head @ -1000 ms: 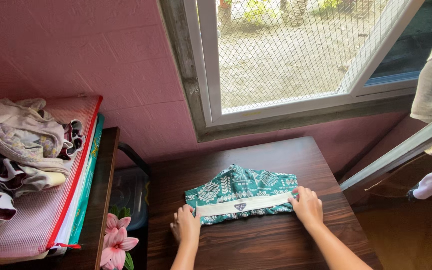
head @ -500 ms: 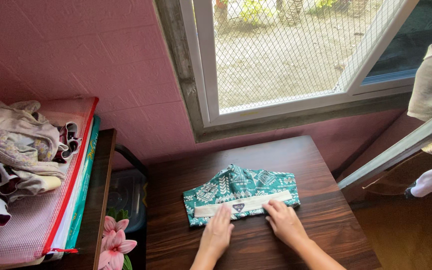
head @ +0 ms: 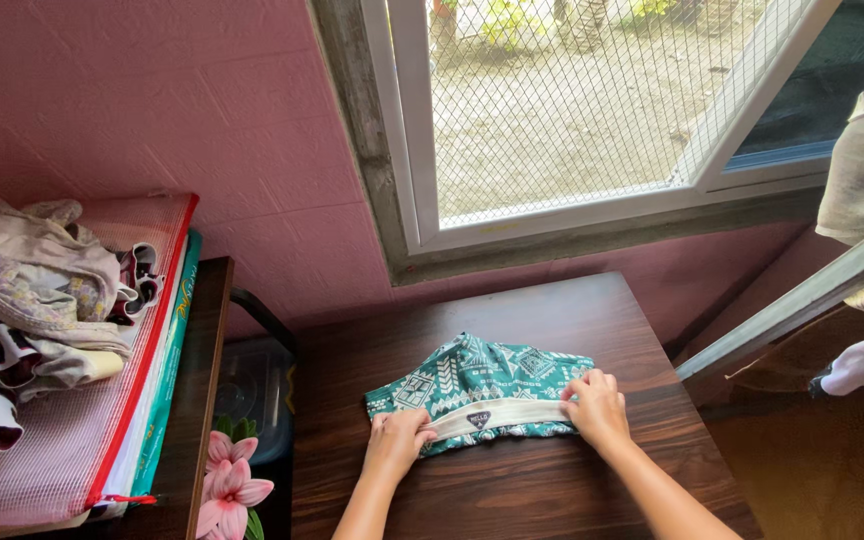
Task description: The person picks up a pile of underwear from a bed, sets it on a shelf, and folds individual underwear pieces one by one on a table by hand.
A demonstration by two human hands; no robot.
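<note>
Surface: dark wooden table (head: pixel 592 330) under a meshed window (head: pixel 562 110).
Item: green patterned garment (head: pixel 482 385) laid flat near the near edge, long axis left-right.
Left hand (head: pixel 397 440): pinched onto the waistband's left end.
Right hand (head: pixel 597 408): closed on its right end.
Nearness: both ends held equally.

Head view, single camera: worn on the person's head, looking steeply down and forward over the table (head: pixel 552 320) from its near edge, close range. Facing the window (head: pixel 572 110) beyond the table; shelf (head: pixel 207 330) left of the table.
</note>
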